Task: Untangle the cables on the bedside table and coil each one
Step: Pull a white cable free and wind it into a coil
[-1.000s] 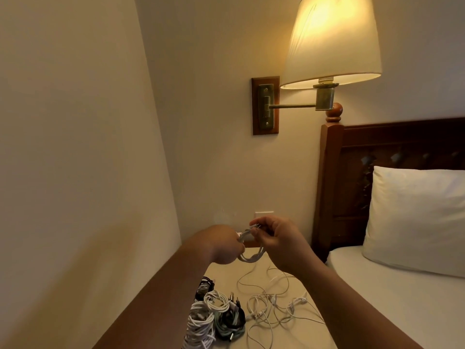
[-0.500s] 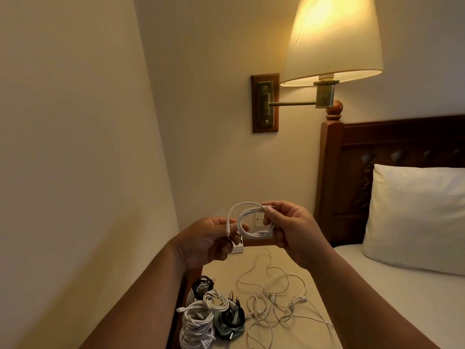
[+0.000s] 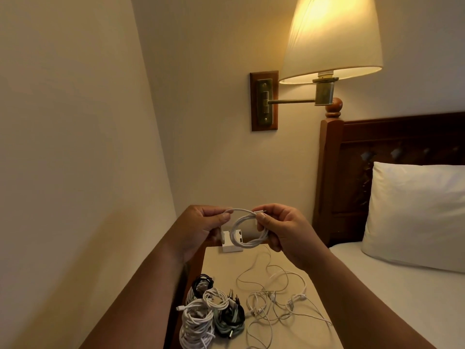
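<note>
a lit wall lamp [image 3: 332, 39] glows at upper right; below it a dark wooden headboard [image 3: 402, 137], white pillow [image 3: 415, 215] and bed sheet [image 3: 402, 293].

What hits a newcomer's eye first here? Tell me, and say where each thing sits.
The lit wall lamp glows at upper right. At centre, the left hand and right hand pinch a white cable, looped in the air above the bedside table. On the table, coiled cables sit front left, beside a loose white tangle.
</note>
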